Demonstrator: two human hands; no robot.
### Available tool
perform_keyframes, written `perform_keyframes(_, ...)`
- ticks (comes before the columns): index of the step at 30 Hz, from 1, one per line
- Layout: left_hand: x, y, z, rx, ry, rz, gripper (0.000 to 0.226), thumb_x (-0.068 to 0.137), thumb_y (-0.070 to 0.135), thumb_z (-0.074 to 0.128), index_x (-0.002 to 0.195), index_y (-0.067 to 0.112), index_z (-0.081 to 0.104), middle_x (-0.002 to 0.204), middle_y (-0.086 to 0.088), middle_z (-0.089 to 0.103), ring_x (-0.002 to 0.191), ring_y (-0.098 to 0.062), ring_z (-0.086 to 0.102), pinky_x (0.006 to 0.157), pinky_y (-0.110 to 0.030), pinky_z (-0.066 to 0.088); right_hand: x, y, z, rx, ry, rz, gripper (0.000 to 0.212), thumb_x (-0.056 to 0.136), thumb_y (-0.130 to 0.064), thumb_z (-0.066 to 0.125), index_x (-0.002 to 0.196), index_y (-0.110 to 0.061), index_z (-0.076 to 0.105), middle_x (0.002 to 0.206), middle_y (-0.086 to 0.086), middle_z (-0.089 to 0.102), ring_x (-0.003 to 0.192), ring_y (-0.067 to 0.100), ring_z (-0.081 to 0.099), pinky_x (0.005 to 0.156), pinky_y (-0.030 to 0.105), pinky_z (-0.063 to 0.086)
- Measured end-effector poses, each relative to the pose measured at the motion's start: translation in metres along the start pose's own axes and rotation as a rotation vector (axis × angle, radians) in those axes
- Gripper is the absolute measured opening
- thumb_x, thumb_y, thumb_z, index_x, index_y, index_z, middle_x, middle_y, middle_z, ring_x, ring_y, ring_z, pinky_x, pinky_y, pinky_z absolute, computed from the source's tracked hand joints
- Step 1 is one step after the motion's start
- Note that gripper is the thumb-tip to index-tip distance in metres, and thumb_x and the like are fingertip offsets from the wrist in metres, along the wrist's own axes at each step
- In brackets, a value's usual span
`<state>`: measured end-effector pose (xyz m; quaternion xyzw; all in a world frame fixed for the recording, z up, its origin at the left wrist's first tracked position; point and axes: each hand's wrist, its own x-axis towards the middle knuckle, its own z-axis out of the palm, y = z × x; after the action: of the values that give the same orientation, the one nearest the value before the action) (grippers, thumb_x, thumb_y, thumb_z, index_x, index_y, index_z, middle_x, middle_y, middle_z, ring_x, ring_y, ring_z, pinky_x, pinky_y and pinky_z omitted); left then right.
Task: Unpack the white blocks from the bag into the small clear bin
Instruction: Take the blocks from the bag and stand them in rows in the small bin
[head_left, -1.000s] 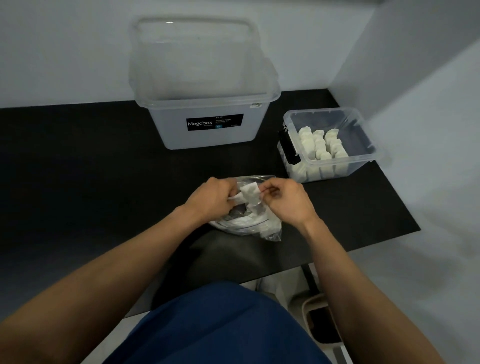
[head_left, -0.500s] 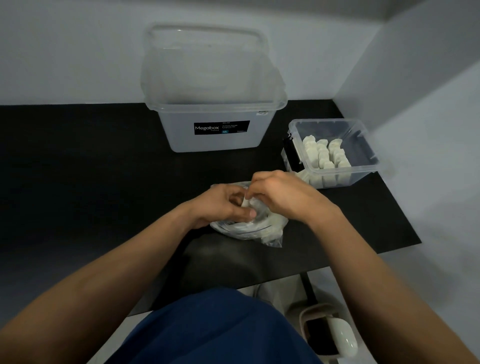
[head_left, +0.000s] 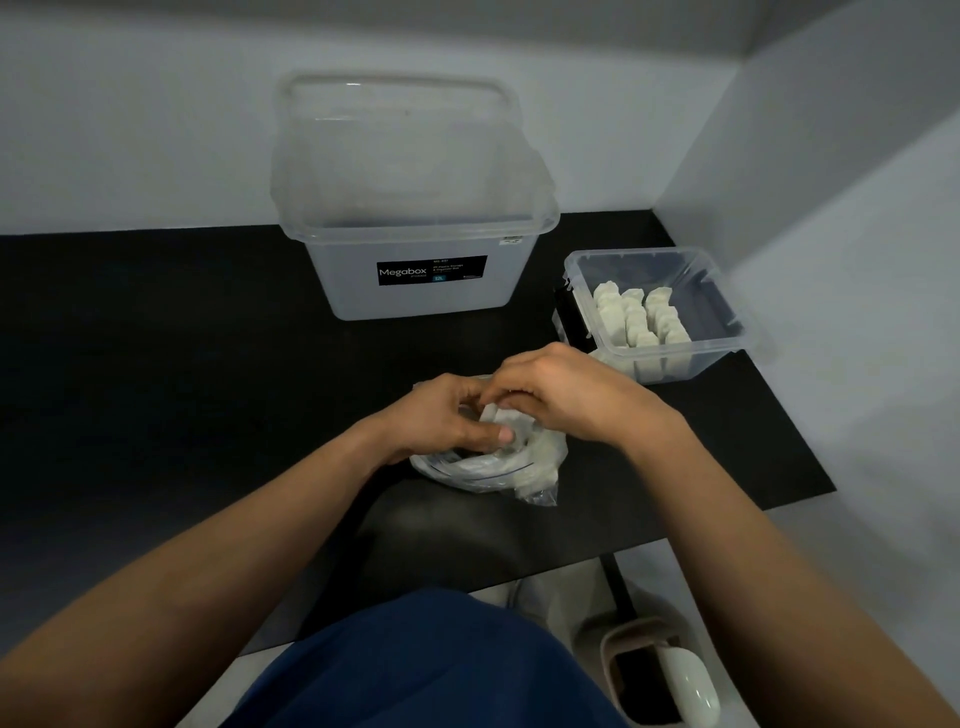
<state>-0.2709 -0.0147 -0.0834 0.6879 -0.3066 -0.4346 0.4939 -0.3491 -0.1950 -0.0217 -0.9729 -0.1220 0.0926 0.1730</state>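
Though half hidden over the bag (head_left: 540, 463), white block (head_left: 500, 417) in grip of left hand (head_left: 441, 415) and right hand (head_left: 571, 396)

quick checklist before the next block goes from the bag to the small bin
1. Bag steadied: ok. The left hand grips the bag on the table.
2. Block gripped: cannot tell. The right hand curls over the bag's mouth and hides its own fingers.
3. Something left to unpack: ok. A white block shows at the mouth, between the two hands.
4. Small clear bin open: ok. No lid on it.
5. Room in the bin: ok. The rows of blocks fill its left part; the right part is bare.
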Motion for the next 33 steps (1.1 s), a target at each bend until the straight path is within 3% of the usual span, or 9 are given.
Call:
perform_keyframes(2,0.0,-0.001,0.0,-0.026,0.028,0.011,0.024,0.089,0.017,0.079,0.112,0.023,0.075,0.087,0.002,0.075,0.087,-0.014,0.075,0.077,-0.022,0.058,0.0,0.002,0.0,0.01,0.048,-0.002,0.019,0.099,-0.02,0.065,0.115,-0.026,0.074,0.108,-0.011,0.069,0.097,0.01,0.065,0.083,0.04,0.056)
perform_keyframes(7,0.001,-0.003,-0.003,-0.103,0.136,0.021,0.022,0.087,0.016,0.081,0.107,0.009,0.075,0.102,-0.01,0.076,0.097,-0.023,0.076,0.083,-0.035,0.063,-0.005,0.01,-0.002,0.183,0.257,0.143,0.032,0.097,-0.031,0.07,0.128,-0.024,0.07,0.114,-0.01,0.067,0.096,0.002,0.064,0.085,0.021,0.054)
perform_keyframes(12,0.005,0.0,-0.002,-0.062,0.224,0.025,0.023,0.085,0.019,0.084,0.103,0.01,0.075,0.1,-0.008,0.077,0.094,-0.024,0.076,0.087,-0.045,0.063,-0.013,0.02,-0.004,0.229,0.238,0.229,0.012,0.097,-0.028,0.071,0.106,-0.024,0.078,0.096,-0.012,0.072,0.089,0.003,0.067,0.084,0.03,0.057)
perform_keyframes(16,0.012,0.007,0.002,-0.001,0.24,0.031,0.024,0.08,0.028,0.088,0.1,0.02,0.076,0.096,0.0,0.077,0.092,-0.016,0.076,0.089,-0.042,0.062,-0.018,0.024,-0.009,0.222,0.359,0.279,0.011,0.1,-0.025,0.065,0.106,-0.022,0.074,0.099,-0.011,0.07,0.089,0.005,0.064,0.083,0.029,0.055)
perform_keyframes(21,0.027,0.012,0.008,0.028,0.287,-0.007,0.023,0.083,0.022,0.085,0.103,0.024,0.075,0.101,0.004,0.076,0.096,-0.013,0.075,0.091,-0.046,0.061,-0.034,0.051,-0.025,0.057,0.439,0.289,0.014,0.103,-0.027,0.059,0.109,-0.022,0.071,0.106,-0.01,0.068,0.095,0.008,0.06,0.081,0.027,0.049)
perform_keyframes(25,0.039,0.019,0.015,0.011,0.348,-0.018,0.023,0.084,0.021,0.084,0.105,0.027,0.075,0.099,0.007,0.077,0.094,-0.01,0.075,0.093,-0.044,0.06,-0.046,0.096,-0.046,-0.029,0.638,0.374,0.014,0.103,-0.03,0.058,0.108,-0.025,0.07,0.103,-0.008,0.07,0.092,0.013,0.064,0.077,0.033,0.052)
perform_keyframes(30,0.058,0.041,0.03,-0.038,0.398,0.015,0.027,0.082,0.014,0.085,0.107,0.02,0.075,0.099,0.002,0.079,0.093,-0.012,0.076,0.095,-0.039,0.059,-0.049,0.154,-0.073,-0.061,0.625,0.496,0.016,0.103,-0.027,0.058,0.106,-0.024,0.072,0.101,-0.004,0.074,0.091,0.019,0.066,0.072,0.033,0.05)
perform_keyframes(33,0.072,0.053,0.038,-0.051,0.428,0.032,0.029,0.082,0.01,0.084,0.109,0.018,0.075,0.097,0.002,0.079,0.092,-0.012,0.076,0.092,-0.038,0.061,-0.042,0.184,-0.077,-0.055,0.508,0.519,0.014,0.103,-0.028,0.059,0.103,-0.025,0.073,0.099,-0.006,0.073,0.089,0.015,0.064,0.072,0.03,0.047)
